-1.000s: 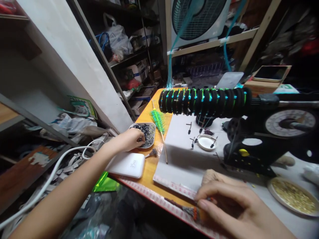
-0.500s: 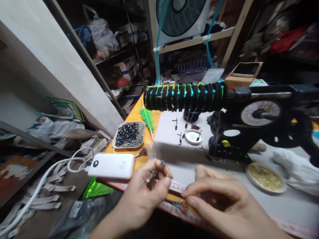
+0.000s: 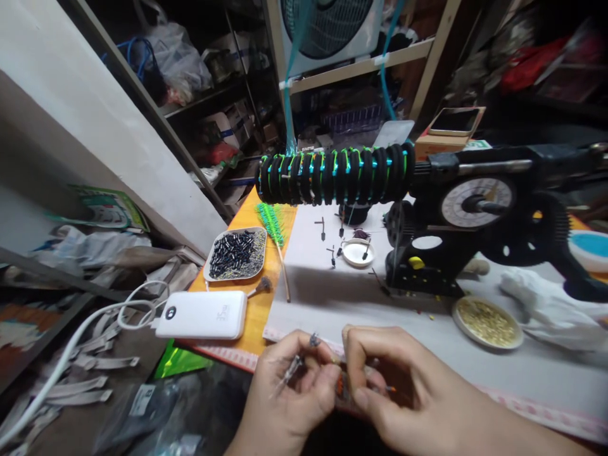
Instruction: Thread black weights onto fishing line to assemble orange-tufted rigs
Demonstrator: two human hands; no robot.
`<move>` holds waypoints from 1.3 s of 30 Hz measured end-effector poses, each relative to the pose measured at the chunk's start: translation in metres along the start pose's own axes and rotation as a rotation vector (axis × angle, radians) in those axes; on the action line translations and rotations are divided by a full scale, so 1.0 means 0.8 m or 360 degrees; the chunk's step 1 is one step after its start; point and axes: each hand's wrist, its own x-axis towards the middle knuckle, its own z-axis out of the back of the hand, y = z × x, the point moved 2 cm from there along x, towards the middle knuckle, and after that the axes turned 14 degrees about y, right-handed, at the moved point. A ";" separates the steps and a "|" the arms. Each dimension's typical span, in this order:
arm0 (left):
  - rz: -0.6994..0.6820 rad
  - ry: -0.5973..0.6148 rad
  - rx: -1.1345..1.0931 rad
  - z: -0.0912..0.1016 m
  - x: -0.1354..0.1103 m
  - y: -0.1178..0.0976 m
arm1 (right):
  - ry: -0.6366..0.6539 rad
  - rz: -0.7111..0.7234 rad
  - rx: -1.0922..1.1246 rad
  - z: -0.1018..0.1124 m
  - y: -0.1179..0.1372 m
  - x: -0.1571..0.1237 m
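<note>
My left hand (image 3: 297,386) is curled closed at the front edge of the table. A thin silvery piece (image 3: 291,368) lies across its palm, and a small grey tuft (image 3: 314,340) shows at the index finger. My right hand (image 3: 403,380) is pinched closed just beside it, fingertips almost touching the left ones. What the right fingers pinch is hidden. A small orange banded piece (image 3: 340,384) shows between the hands, and an orange tip (image 3: 391,389) pokes out beneath the right fingers.
A black geared machine (image 3: 427,247) carries a roller (image 3: 335,174) wrapped in black rings and green thread. A tray of black beads (image 3: 262,269), a white power bank (image 3: 202,315) and a green brush (image 3: 270,223) are left. A dish of gold pieces (image 3: 515,342) stands right.
My hands have come together, with the right fingertips now close to the left ones. The camera view has shifted slightly, so the table things sit further left.
</note>
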 end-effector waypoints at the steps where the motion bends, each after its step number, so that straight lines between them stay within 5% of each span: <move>1: -0.0006 -0.0018 0.0047 -0.001 -0.001 -0.001 | 0.0007 0.0002 0.0008 0.000 0.000 -0.001; 18: 0.0005 -0.0049 0.0094 -0.004 -0.003 -0.007 | 0.0012 0.0038 0.0094 0.003 -0.003 0.002; 26: -0.0113 0.0009 0.0451 0.007 -0.003 0.006 | 0.0011 0.0080 0.0182 0.002 -0.006 0.001; 29: -0.0378 -0.0073 0.0770 0.008 -0.002 0.004 | -0.0115 0.0197 -0.0156 0.005 0.000 0.000; 34: -0.0815 -0.0084 0.1252 0.015 0.000 0.000 | -0.0492 0.0744 -0.0949 0.009 0.008 -0.004; 39: -0.0797 -0.0021 0.1233 0.015 -0.003 0.005 | -0.0543 0.0941 -0.1057 0.012 0.010 -0.005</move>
